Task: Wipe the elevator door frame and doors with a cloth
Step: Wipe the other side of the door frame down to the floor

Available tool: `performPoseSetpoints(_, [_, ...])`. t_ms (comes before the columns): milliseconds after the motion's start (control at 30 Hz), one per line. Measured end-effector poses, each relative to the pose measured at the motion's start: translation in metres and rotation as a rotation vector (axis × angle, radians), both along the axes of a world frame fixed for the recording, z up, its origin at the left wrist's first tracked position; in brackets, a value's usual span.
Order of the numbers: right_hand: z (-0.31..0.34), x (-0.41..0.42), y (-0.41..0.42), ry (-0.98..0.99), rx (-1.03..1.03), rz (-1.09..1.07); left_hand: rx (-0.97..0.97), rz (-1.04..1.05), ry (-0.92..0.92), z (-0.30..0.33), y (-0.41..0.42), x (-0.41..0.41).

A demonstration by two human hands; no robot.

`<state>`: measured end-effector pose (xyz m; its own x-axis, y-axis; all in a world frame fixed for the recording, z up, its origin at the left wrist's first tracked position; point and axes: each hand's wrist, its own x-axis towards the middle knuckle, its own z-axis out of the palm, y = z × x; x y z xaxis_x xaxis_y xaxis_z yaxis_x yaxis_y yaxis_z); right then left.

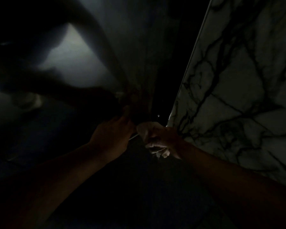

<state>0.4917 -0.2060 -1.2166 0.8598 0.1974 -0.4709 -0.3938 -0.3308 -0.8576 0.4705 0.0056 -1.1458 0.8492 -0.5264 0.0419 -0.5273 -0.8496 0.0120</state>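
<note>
The scene is very dark, and most surfaces show only as faint grey shapes.

Right hand (162, 139): fingers curled tight around a bunched pale cloth (157, 146). Cloth ends protrude above the fist and below it. The fist sits low in the view, at the bottom corner of the marble wall (238, 90), touching or just beside that corner (contact cannot be confirmed in this light).

Left hand (113, 134): raised just beside the right hand, to its left. The fingers reach up toward the dark door (135, 47) surface. Their tips merge with shadow, so it cannot be told whether they are straight or curled, or whether they hold anything.

Door frame (193, 60): a thin pale edge strip runs diagonally from the upper right down to the cloth, bordering the marble wall. Between this strip and the door lies a black gap.

Marble wall: white with dark veins; occupies the right side of the view.

A short bright metal edge (133, 137) shows between the two hands. The door reflects a pale patch of light at upper left.

Both forearms enter from the bottom edge and converge toward the centre.
</note>
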Motion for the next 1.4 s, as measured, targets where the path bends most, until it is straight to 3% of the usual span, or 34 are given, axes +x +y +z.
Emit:
performPoseSetpoints(100, [0.012, -0.006, -0.006, 0.052, 0.096, -0.032, -0.009, 0.048, -0.036, 0.001, -0.002, 0.007])
performPoseSetpoints(267, [0.036, -0.004, -0.011, -0.03, 0.224, -0.068, -0.008, 0.066, -0.03, 0.021, -0.016, 0.013])
performPoseSetpoints(433, [0.081, 0.014, -0.011, -0.003, 0.396, -0.266, -0.058, -0.086, -0.168, 0.065, -0.03, 0.025])
performPoseSetpoints(567, [0.138, 0.02, -0.016, 0.102, 0.364, -0.281, -0.032, -0.142, -0.237, 0.121, -0.04, 0.027])
performPoseSetpoints(700, [0.219, 0.027, -0.026, 0.024, 0.458, -0.233, 0.003, -0.155, -0.365, 0.213, -0.047, 0.035])
performPoseSetpoints(900, [0.372, 0.03, -0.029, 0.035, 0.506, -0.045, -0.112, -0.154, -0.479, 0.363, -0.065, 0.042])
performPoseSetpoints(1067, [0.489, 0.026, -0.019, -0.143, 0.523, -0.209, -0.197, -0.112, -0.439, 0.472, -0.072, 0.034])
performPoseSetpoints(1267, [0.676, 0.016, -0.014, -0.154, 0.581, -0.158, -0.122, -0.114, -0.542, 0.663, -0.058, 0.026])
performPoseSetpoints(1400, [0.823, 0.013, -0.004, -0.265, 0.624, -0.128, -0.076, -0.114, -0.681, 0.812, -0.046, 0.023])
